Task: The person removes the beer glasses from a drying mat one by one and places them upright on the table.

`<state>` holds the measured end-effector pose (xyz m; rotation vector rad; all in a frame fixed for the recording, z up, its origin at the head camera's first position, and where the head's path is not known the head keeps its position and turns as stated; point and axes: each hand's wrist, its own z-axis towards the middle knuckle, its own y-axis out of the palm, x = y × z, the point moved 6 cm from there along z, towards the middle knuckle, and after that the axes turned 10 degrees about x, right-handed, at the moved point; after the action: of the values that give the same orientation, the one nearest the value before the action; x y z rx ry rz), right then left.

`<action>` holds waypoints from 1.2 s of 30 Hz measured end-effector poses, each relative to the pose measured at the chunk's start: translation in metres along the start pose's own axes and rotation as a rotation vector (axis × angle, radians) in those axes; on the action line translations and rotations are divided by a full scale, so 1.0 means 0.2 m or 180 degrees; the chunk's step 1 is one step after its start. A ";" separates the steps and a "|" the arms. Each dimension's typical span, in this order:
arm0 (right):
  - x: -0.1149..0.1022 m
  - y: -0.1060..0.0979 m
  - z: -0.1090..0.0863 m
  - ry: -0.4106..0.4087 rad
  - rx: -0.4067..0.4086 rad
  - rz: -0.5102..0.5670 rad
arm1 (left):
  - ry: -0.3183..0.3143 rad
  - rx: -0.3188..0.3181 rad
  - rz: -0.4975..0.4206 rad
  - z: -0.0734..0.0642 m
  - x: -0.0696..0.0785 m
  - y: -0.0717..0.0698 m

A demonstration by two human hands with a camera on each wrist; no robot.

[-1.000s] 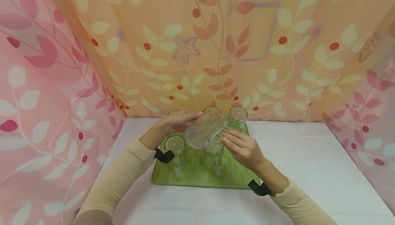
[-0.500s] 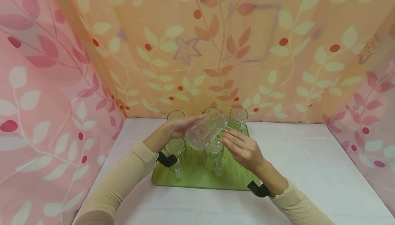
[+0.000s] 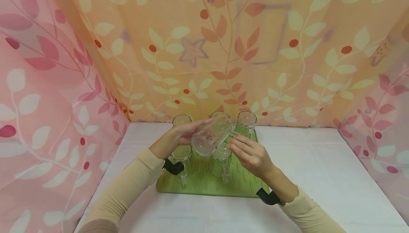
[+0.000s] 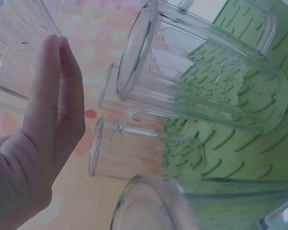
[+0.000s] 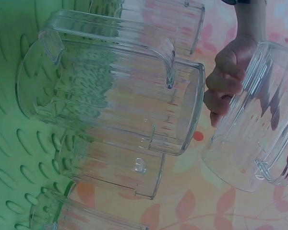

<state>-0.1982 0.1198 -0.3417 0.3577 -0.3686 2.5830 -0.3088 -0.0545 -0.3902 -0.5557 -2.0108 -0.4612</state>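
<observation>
A clear glass mug [image 3: 207, 139] is held tilted above the green ribbed mat [image 3: 204, 187]. My right hand [image 3: 250, 153] grips its handle with bent fingers. My left hand [image 3: 185, 133] holds the mug's left side, its fingers lying along the glass; in the left wrist view that hand [image 4: 43, 110] partly covers it. From the right wrist view, left-hand fingers [image 5: 223, 88] rest bent against the held mug [image 5: 245, 139]. Several similar mugs stand on the mat, among them a front-middle mug [image 3: 221, 165] and a front-left mug [image 3: 181, 153], half hidden by my left wrist.
At the mat's back stand a back-left mug [image 3: 182, 118] and a back-right mug [image 3: 247, 119]. White cloth [image 3: 313, 169] covers the table around the mat. Patterned fabric [image 3: 255, 48] hangs behind, with pink fabric [image 3: 48, 119] at the sides.
My left hand has shifted slightly down and right along the mug, uncovering the back-left mug. The right hand and the held mug have barely moved.
</observation>
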 end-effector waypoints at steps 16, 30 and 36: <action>0.05 0.01 -0.01 0.0782 -0.0277 0.0390 | 0.0207 0.0430 -0.0048 -0.02 0.02 -0.03; 0.16 0.01 -0.05 0.1925 -0.0166 0.0764 | 0.0793 0.1198 -0.0146 -0.11 0.03 -0.05; 0.19 0.00 -0.05 0.2222 -0.0076 0.0722 | 0.1051 0.1408 -0.0116 -0.14 0.02 -0.04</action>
<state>-0.2309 0.1400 -0.3389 -0.6202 -0.1877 2.7091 -0.2949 -0.0758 -0.3733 -0.1559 -1.7313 -0.1088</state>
